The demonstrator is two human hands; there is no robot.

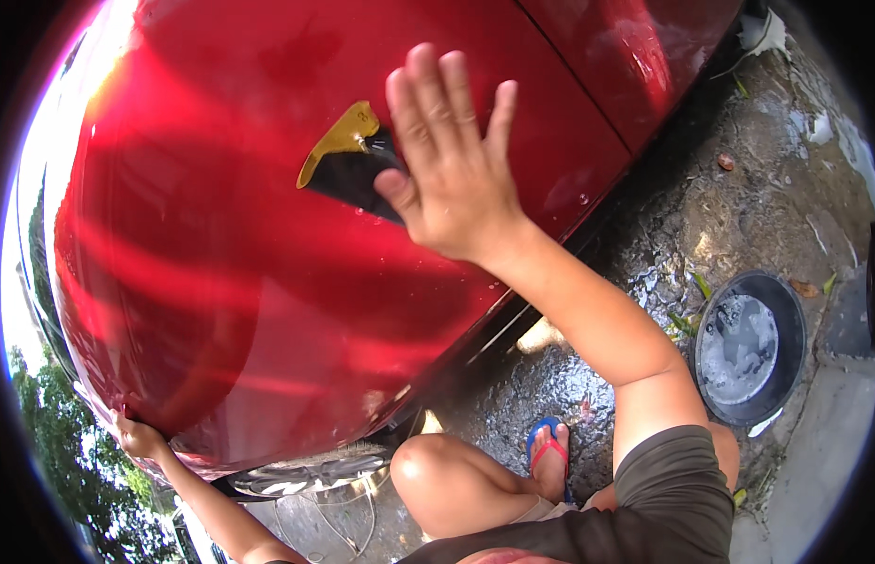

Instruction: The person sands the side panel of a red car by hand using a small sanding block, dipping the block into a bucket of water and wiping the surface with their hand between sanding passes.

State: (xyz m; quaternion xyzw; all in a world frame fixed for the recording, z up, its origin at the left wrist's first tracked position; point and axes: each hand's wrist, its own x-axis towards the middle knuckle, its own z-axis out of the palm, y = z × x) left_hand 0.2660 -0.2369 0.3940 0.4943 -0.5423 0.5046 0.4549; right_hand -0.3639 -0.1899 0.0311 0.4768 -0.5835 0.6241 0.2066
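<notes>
My right hand [452,160] is raised over the red car panel [250,244], open with fingers spread and extended; whether the palm touches the paint I cannot tell. Partly behind its thumb is a black-and-yellow piece [339,146], apparently a decal, on the panel. My left hand [139,434] is at the lower-left edge of the car body, its fingers bent onto that edge and partly hidden.
A dark bucket [738,395] of sudsy water stands on wet concrete [701,216] at the right. My bent knee [419,470] and sandalled foot [548,456] are below the car's lower edge. Thin hoses or cords [334,531] lie near the bottom; foliage shows lower left.
</notes>
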